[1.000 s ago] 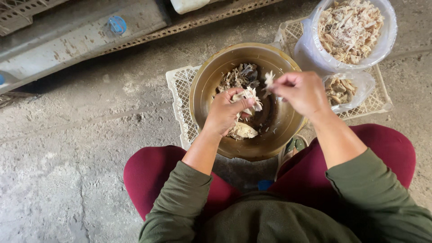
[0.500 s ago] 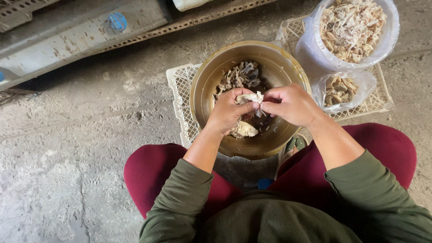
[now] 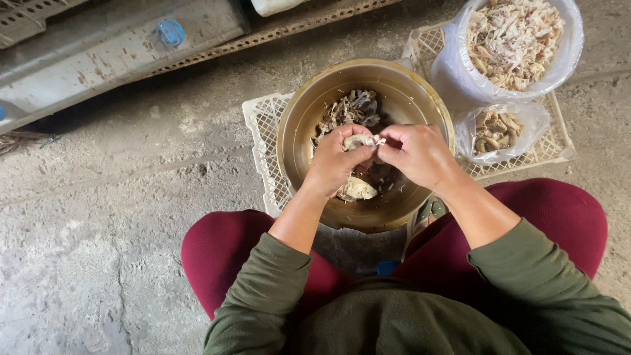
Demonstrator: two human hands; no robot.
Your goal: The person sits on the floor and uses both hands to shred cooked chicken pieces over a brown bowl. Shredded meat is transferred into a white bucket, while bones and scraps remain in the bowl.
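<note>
Both hands, left point(image 3: 334, 162) and right point(image 3: 418, 154), pinching a pale mushroom piece point(image 3: 362, 141) above a brass bowl point(image 3: 309, 118) on a plastic crate point(image 3: 261, 125).

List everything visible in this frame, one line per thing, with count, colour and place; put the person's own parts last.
pale piece: one, off-white, pinched between both hands over the bowl.
metal bowl: one, brass-coloured, on a crate, holding dark and pale scraps.
plastic crates: two, cream lattice, on the concrete floor.
large bag: one, clear, full of pale shreds, upper right on a crate.
small bag: one, clear, tan pieces, below the large bag.
metal beam: one, grey, with a blue cap, top left.
left hand: one, gripping the pale piece.
right hand: one, gripping the pale piece.
sleeves: two, olive green.
knees: two, maroon.
</note>
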